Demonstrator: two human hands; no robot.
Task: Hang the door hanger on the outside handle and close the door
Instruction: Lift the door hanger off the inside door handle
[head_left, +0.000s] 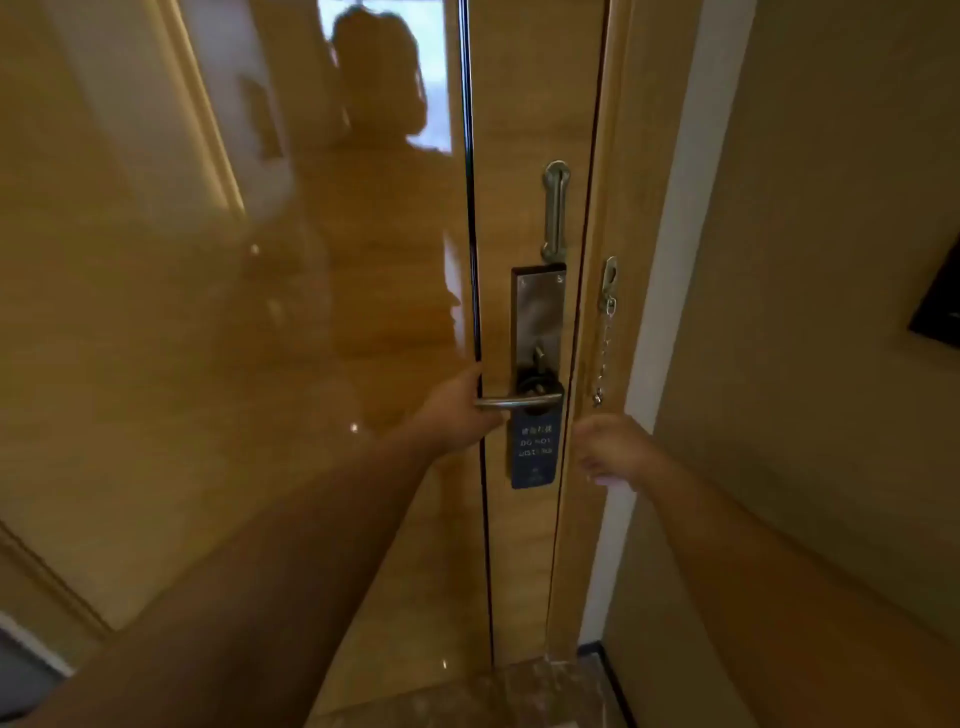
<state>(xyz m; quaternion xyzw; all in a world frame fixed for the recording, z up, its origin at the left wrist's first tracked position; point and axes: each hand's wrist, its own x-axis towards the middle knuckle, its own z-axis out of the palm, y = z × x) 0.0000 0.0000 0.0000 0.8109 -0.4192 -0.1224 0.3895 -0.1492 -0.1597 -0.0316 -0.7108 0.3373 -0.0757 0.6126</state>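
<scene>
L hand (457, 410) grips lever (519, 400) w/ hanger (531, 441) on it; R hand (608, 452) loosely curled, holding nothing. Press lever fully, pull door (234, 338) slowly.

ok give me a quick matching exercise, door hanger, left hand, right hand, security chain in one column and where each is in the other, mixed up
1. door hanger
2. left hand
3. right hand
4. security chain

a. gripping the lever handle's end
b. dangling from the door frame
c. hanging on the lever handle
d. loose in the air beside the frame, holding nothing

Pairs: 1-c, 2-a, 3-d, 4-b
</scene>
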